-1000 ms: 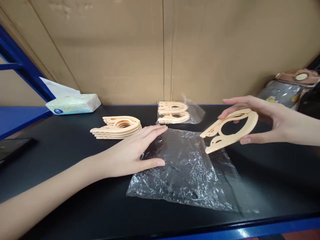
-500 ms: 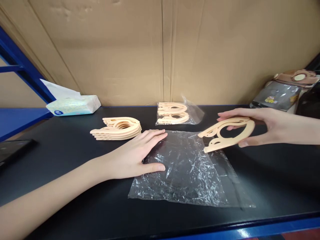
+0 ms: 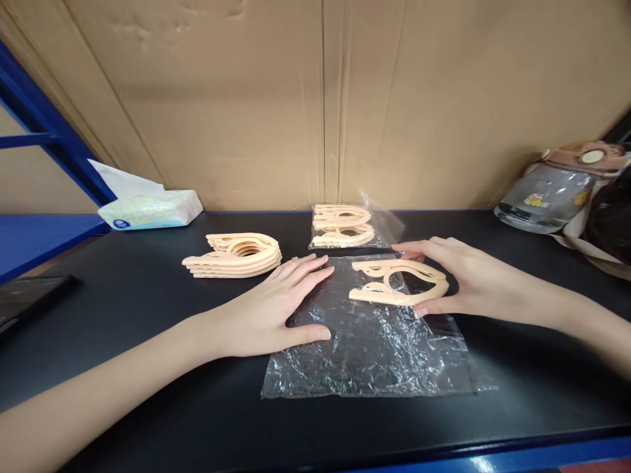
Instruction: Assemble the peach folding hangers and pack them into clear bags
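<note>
A clear plastic bag (image 3: 374,348) lies flat on the black tabletop (image 3: 148,328). My left hand (image 3: 269,309) rests flat on the bag's left edge, fingers stretched out. My right hand (image 3: 458,279) grips a cream folding hanger (image 3: 394,282) by its right end and holds it low over the bag's upper part, touching or nearly touching the plastic. A stack of the same cream hangers (image 3: 236,255) lies to the left, just beyond my left fingertips. Behind the bag sits another clear bag with hangers inside (image 3: 345,226).
A tissue pack (image 3: 152,209) sits at the back left beside a blue shelf frame (image 3: 44,138). A clear jar with a brown lid (image 3: 562,184) lies at the back right. Cardboard (image 3: 320,98) forms the back wall. A dark flat object (image 3: 24,299) lies at the far left.
My right hand has brought the hanger down and to the left, from mid-air at the right onto the bag's upper part. My left hand has stayed on the bag.
</note>
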`<move>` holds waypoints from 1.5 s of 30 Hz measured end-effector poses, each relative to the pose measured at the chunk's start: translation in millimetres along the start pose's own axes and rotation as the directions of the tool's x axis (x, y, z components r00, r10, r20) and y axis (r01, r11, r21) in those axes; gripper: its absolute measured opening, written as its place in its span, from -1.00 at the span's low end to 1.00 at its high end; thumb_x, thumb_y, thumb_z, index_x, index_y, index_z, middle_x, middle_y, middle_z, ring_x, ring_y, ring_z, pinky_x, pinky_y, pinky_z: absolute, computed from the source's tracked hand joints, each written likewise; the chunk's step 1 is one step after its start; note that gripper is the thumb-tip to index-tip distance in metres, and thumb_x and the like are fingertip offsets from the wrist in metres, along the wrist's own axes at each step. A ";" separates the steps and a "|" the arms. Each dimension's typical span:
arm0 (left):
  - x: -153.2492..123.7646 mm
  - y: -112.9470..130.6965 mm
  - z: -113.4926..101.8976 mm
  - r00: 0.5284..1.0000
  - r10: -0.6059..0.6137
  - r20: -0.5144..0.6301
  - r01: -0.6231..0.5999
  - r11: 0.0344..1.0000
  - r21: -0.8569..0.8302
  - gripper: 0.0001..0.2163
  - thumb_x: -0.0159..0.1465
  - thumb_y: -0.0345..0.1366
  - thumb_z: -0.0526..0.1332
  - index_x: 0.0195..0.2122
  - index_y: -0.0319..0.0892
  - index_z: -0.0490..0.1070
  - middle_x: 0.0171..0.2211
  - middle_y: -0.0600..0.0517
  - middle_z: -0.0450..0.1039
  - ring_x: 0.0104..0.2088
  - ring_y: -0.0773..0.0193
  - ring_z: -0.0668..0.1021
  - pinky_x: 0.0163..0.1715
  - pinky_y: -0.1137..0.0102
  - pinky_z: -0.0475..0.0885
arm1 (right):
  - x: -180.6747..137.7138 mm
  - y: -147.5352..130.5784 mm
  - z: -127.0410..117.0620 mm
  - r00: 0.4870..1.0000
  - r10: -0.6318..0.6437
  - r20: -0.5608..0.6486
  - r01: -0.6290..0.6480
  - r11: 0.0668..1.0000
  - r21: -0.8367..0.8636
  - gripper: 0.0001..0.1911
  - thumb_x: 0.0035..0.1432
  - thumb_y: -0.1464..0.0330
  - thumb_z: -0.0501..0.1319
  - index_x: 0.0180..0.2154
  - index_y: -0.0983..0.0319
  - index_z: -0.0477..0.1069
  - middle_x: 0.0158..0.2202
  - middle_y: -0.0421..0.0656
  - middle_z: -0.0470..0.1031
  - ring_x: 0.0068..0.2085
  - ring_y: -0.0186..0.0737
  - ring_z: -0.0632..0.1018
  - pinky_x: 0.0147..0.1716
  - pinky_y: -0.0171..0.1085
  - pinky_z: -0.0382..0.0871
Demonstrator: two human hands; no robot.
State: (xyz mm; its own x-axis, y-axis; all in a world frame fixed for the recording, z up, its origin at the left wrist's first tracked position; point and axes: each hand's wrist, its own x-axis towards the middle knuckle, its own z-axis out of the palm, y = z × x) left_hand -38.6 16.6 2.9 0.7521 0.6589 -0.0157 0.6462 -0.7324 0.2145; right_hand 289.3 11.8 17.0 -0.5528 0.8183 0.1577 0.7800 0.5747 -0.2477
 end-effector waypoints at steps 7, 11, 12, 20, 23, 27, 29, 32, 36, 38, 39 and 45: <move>0.0 1.0 0.1 1.000 0.017 0.003 -0.017 1.000 -0.005 -0.24 0.31 0.17 0.05 0.39 -0.15 -0.12 0.41 -0.18 -0.15 0.39 -0.06 -0.05 0.30 -0.09 -0.01 | 5.6 -16.6 17.6 0.999 -0.022 -0.031 0.024 0.997 0.070 -0.15 0.11 -0.09 0.20 0.31 0.14 0.09 -0.03 0.00 0.52 -0.06 0.08 0.50 -0.11 0.06 0.37; -0.6 -1.3 2.2 1.000 0.026 -0.006 -0.026 1.000 -0.005 -0.24 0.31 0.17 0.06 0.39 -0.14 -0.13 0.41 -0.18 -0.15 0.39 -0.07 -0.05 0.29 -0.11 -0.02 | 4.5 -12.1 16.1 1.000 -0.010 0.010 0.009 0.998 0.065 -0.13 0.10 -0.09 0.21 0.33 0.12 0.04 0.02 0.00 0.49 -0.03 0.09 0.49 -0.06 0.09 0.36; -0.9 -2.5 3.2 0.999 0.033 -0.015 -0.033 0.999 -0.003 -0.25 0.31 0.16 0.06 0.39 -0.13 -0.13 0.41 -0.17 -0.15 0.39 -0.06 -0.05 0.30 -0.10 -0.02 | 3.9 -9.3 14.0 1.000 -0.007 0.027 0.005 0.998 0.062 -0.12 0.10 -0.08 0.21 0.34 0.11 0.02 0.04 -0.01 0.48 -0.01 0.08 0.48 -0.03 0.09 0.34; -2.6 -7.0 7.7 0.998 0.051 -0.037 -0.051 0.999 -0.001 -0.26 0.32 0.15 0.06 0.39 -0.07 -0.16 0.42 -0.13 -0.17 0.39 -0.05 -0.03 0.30 -0.09 -0.02 | 6.5 2.7 5.0 0.996 -0.035 0.082 0.013 0.968 0.249 -0.19 0.12 0.04 0.26 0.31 0.09 0.04 0.01 -0.10 0.51 0.00 -0.07 0.49 -0.01 -0.04 0.36; -1.4 -6.3 7.8 0.998 0.058 -0.037 -0.058 0.998 -0.006 -0.29 0.32 0.14 0.06 0.38 -0.05 -0.13 0.42 -0.13 -0.16 0.38 -0.05 -0.01 0.29 -0.10 0.00 | 10.2 -5.7 13.6 0.999 -0.002 0.052 -0.016 0.942 0.335 -0.24 0.15 0.05 0.25 0.29 0.10 0.07 0.02 -0.09 0.51 -0.06 -0.10 0.52 -0.14 -0.11 0.43; 0.5 -6.2 7.8 0.998 0.054 -0.039 -0.055 0.998 -0.009 -0.30 0.32 0.15 0.05 0.38 -0.05 -0.11 0.42 -0.12 -0.15 0.38 -0.05 0.00 0.29 -0.10 -0.01 | 12.5 -13.3 27.7 0.996 0.033 -0.087 -0.006 0.956 0.293 -0.26 0.12 0.03 0.27 0.25 0.15 0.14 -0.07 -0.11 0.55 -0.07 -0.09 0.51 -0.08 -0.08 0.41; 0.9 -5.6 7.0 0.998 0.054 -0.036 -0.054 0.998 -0.009 -0.30 0.32 0.15 0.05 0.38 -0.05 -0.11 0.42 -0.12 -0.15 0.38 -0.05 0.01 0.30 -0.09 -0.02 | 12.6 -12.9 31.7 0.987 0.044 -0.157 -0.006 0.972 0.236 -0.26 0.09 0.01 0.29 0.22 0.14 0.18 -0.15 -0.15 0.57 -0.11 -0.10 0.52 -0.05 -0.06 0.39; 0.7 -3.4 4.6 0.999 0.035 -0.015 -0.036 0.999 -0.018 -0.27 0.31 0.17 0.05 0.38 -0.08 -0.12 0.42 -0.13 -0.15 0.38 -0.05 0.00 0.32 -0.06 -0.05 | 12.7 -11.0 33.0 0.978 0.051 -0.202 -0.006 0.976 0.218 -0.31 0.10 0.01 0.28 0.19 0.11 0.21 -0.22 -0.21 0.58 -0.17 -0.15 0.54 -0.08 -0.08 0.40; 0.5 -1.2 2.8 1.000 -0.012 -0.019 0.010 0.997 -0.071 -0.33 0.37 0.12 -0.04 0.38 -0.13 -0.13 0.40 -0.11 -0.07 0.38 -0.01 0.02 0.32 -0.01 -0.02 | 13.9 -13.2 32.7 0.977 0.058 -0.205 -0.002 0.964 0.264 -0.39 0.15 0.05 0.26 0.17 0.10 0.23 -0.25 -0.25 0.60 -0.22 -0.19 0.56 -0.12 -0.13 0.42; 1.4 -1.4 3.5 0.998 -0.029 -0.053 0.024 0.995 -0.095 -0.39 0.41 0.06 -0.07 0.38 -0.13 -0.12 0.37 -0.09 0.00 0.36 0.04 0.08 0.33 0.02 0.00 | 14.7 -16.2 33.9 0.974 0.061 -0.219 -0.004 0.968 0.251 -0.40 0.14 0.07 0.27 0.16 0.10 0.24 -0.25 -0.26 0.60 -0.24 -0.20 0.56 -0.13 -0.13 0.42; 2.1 -1.7 4.2 0.997 -0.036 -0.069 0.029 0.994 -0.102 -0.39 0.41 0.05 -0.05 0.38 -0.13 -0.12 0.36 -0.09 0.03 0.34 0.05 0.12 0.33 0.04 0.01 | 15.2 -17.7 34.8 0.972 0.061 -0.229 -0.006 0.972 0.234 -0.41 0.14 0.08 0.28 0.15 0.10 0.24 -0.25 -0.26 0.61 -0.24 -0.20 0.56 -0.13 -0.13 0.42; 4.1 -4.1 7.5 0.994 -0.063 -0.094 0.049 0.989 -0.140 -0.37 0.37 0.02 0.05 0.37 -0.07 -0.11 0.32 -0.07 0.12 0.28 0.07 0.25 0.30 0.08 0.10 | 15.4 -22.7 37.5 0.968 0.034 -0.250 0.022 0.976 0.217 -0.46 0.17 0.13 0.28 0.14 0.09 0.25 -0.25 -0.28 0.63 -0.23 -0.21 0.59 -0.09 -0.12 0.40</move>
State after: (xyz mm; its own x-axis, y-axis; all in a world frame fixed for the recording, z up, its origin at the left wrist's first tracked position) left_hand -37.2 21.0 -5.4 0.6945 0.7167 0.0630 0.6578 -0.6681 0.3479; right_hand 252.1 10.7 -10.8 -0.4352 0.8149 0.3828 0.6853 0.5756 -0.4461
